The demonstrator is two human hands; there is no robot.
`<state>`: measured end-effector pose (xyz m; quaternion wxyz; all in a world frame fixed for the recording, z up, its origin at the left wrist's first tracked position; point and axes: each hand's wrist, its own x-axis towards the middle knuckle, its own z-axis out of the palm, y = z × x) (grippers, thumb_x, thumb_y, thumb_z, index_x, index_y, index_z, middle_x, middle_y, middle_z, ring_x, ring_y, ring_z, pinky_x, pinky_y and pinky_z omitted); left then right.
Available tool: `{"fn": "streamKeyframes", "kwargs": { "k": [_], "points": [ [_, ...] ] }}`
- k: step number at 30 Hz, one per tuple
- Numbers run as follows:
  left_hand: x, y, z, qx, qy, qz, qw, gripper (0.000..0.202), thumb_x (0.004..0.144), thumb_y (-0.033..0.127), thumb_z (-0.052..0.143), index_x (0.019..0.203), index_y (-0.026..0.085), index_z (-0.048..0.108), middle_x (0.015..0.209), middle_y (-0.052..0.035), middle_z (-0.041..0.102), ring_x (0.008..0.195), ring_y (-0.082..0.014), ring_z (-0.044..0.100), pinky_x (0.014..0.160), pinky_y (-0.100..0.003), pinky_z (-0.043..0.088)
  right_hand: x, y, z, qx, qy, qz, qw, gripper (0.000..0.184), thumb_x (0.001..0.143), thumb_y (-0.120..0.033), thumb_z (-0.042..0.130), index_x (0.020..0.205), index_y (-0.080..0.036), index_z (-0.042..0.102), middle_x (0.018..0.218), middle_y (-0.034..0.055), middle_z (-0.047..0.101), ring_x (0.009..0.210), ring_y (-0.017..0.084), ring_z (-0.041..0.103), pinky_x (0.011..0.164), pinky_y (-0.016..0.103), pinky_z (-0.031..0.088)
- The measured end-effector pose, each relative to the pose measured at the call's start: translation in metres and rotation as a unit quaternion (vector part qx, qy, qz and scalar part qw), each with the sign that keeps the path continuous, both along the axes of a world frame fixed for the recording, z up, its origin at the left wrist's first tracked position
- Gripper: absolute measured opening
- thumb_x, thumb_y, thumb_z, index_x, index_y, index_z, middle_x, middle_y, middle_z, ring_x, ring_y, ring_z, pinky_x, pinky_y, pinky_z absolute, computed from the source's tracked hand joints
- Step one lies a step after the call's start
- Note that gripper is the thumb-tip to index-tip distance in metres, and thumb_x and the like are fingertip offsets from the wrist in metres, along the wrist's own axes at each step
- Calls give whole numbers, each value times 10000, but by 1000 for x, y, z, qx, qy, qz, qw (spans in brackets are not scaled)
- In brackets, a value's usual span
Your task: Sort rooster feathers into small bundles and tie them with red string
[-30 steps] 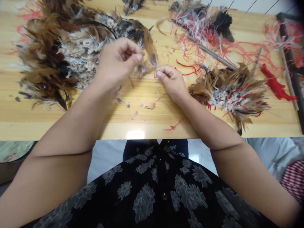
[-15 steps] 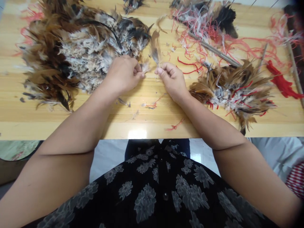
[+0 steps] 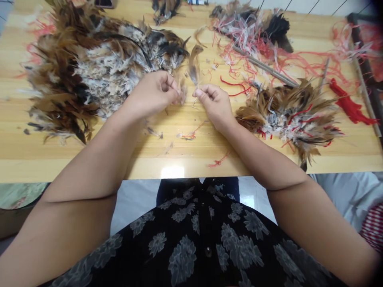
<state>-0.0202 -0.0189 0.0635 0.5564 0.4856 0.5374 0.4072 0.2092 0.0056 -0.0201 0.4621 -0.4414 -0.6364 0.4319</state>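
Observation:
My right hand pinches the base of a brown-and-grey feather that stands upright above its fingertips. My left hand is closed beside it, its fingertips pinching a small fluffy feather at the edge of the big feather pile. The two hands sit a few centimetres apart over the wooden table.
A smaller bundle of brown feathers with red and white strips lies right of my right hand. Red and white string scraps, thin sticks and a red cord litter the back right. Loose red threads lie near the front edge.
My left hand dropped from a raised pinch down to the pile's edge and took a small feather. My right hand's feather swung from leaning left to upright.

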Motion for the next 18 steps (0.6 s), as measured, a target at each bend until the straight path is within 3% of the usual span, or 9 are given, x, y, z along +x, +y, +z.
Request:
{"fn": "streamKeyframes", "kwargs": {
  "k": [5, 11, 14, 18],
  "points": [
    [6, 1, -8, -33, -107, -4, 994, 453, 1085, 56, 1127, 1038, 231, 712, 789, 46, 722, 884, -179, 697, 829, -296, 485, -1, 0, 0, 0, -1, -1, 1000, 549, 1119, -729, 964, 948, -224, 830, 920, 2, 679, 952, 181, 645, 939, 344, 592],
    [20, -5, -13, 11, -128, 1, 992, 463, 1067, -18, 1107, 959, 192, 709, 811, 50, 755, 797, -119, 636, 798, -280, 455, -4, 1, 0, -16, 25, 11, 1000, 607, 1060, -772, 1008, 890, -227, 802, 929, 11, 756, 973, 187, 702, 939, 335, 632],
    [26, -6, -13, -11, -149, 35, 988, 484, 1075, -53, 1087, 938, 192, 693, 811, 47, 752, 823, -125, 680, 817, -271, 479, -4, 1, 3, -21, 31, 28, 999, 639, 1072, -815, 972, 889, -229, 796, 950, 18, 786, 980, 191, 727, 940, 340, 645],
    [29, -7, -12, -18, -162, 40, 986, 511, 996, -43, 1146, 872, 217, 724, 807, 38, 761, 810, -150, 748, 751, -266, 540, -3, 1, 6, -45, 48, 37, 997, 665, 979, -843, 1041, 868, -241, 780, 962, 28, 823, 1003, 206, 746, 984, 354, 675]
  ]
}}
